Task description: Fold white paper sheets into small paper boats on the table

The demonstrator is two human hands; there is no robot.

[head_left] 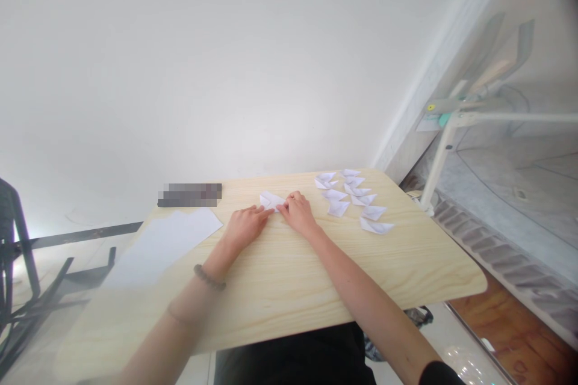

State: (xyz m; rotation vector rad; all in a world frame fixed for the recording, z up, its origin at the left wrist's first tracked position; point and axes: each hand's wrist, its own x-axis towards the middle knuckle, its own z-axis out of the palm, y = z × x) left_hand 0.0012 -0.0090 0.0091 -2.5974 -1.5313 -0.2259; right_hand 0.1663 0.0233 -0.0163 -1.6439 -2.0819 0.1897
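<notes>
A small piece of white folded paper (270, 199) lies near the far side of the wooden table, between my two hands. My left hand (246, 225), with a dark beaded bracelet on the wrist, holds its lower left edge with thumb and fingertips. At the right end, my right hand (298, 212) pinches the same paper, and its bent fingers cover that end. To the right of my hands stand several folded paper boats (338, 209), grouped in loose rows. Loose white paper sheets (165, 240) lie left of my left hand.
The pale wooden table (280, 289) has rounded corners and backs onto a white wall (253, 72). A blurred-out dark object (189, 195) lies at its far left. A white metal frame (440, 162) rises at right, and a dark metal frame (20, 252) stands at left.
</notes>
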